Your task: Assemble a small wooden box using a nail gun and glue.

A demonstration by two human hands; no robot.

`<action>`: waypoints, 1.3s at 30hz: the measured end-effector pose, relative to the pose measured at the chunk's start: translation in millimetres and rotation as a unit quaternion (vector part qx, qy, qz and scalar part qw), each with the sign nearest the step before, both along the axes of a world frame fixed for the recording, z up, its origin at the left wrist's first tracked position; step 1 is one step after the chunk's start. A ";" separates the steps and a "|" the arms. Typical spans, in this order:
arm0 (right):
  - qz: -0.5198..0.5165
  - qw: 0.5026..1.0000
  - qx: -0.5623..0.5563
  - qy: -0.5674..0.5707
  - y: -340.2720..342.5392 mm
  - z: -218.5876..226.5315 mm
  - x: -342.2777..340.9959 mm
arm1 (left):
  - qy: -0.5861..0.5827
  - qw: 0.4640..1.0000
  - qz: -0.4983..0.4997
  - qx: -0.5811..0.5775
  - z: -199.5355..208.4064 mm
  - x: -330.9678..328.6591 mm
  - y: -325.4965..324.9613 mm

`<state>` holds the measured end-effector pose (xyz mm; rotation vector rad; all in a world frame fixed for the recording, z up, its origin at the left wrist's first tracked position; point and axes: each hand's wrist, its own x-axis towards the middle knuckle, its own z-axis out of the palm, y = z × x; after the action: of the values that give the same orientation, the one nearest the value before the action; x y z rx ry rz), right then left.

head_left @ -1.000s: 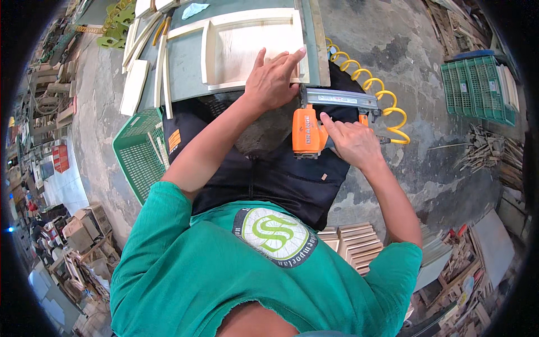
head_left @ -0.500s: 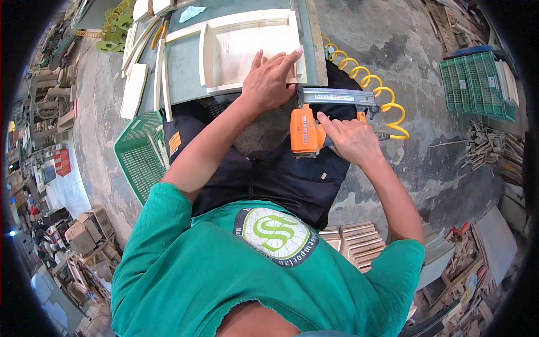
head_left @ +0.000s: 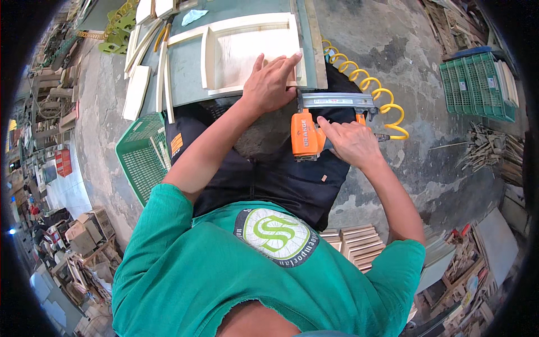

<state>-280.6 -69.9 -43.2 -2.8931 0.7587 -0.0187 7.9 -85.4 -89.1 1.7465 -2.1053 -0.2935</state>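
Note:
A pale wooden frame (head_left: 251, 21) with a flat panel inside it lies on the green-topped worktable (head_left: 182, 84). My left hand (head_left: 266, 89) presses on its near right corner, fingers stretched over the rail and the thumb bent at the near edge. In my right hand (head_left: 353, 141) is an orange nail gun (head_left: 305, 135), gripped by the handle, which the hand partly hides. Its nose sits close by my left thumb at that corner; whether it touches the wood is hard to tell. A grey magazine (head_left: 337, 100) runs rightward from the nose.
A coiled yellow air hose (head_left: 379, 92) trails from the gun. Loose wooden strips (head_left: 136, 92) lie at the table's left. A green crate (head_left: 135, 149) stands by my left leg, more green crates (head_left: 469, 84) at right. Stacked slats (head_left: 359, 247) sit near my right side.

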 end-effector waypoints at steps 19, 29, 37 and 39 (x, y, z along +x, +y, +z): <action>-0.002 1.000 -0.020 -0.002 2.5 -2.7 -1.6 | -0.008 1.000 0.000 -0.019 0.5 1.2 -0.5; -0.006 0.993 -0.060 -0.100 -24.8 70.9 -0.9 | 0.022 0.999 -0.020 -0.036 8.4 1.1 -2.1; -0.058 0.995 -0.073 -0.030 -149.5 125.5 121.5 | 0.172 0.969 -0.053 -0.166 23.5 29.7 57.3; -0.042 0.996 -0.078 -0.027 -187.0 110.3 162.0 | 0.196 0.967 0.008 -0.164 26.9 44.8 87.2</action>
<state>-118.5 -256.9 67.1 -2.9894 0.9074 -0.1722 52.7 1.8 -62.2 1.3806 -1.7407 -0.2451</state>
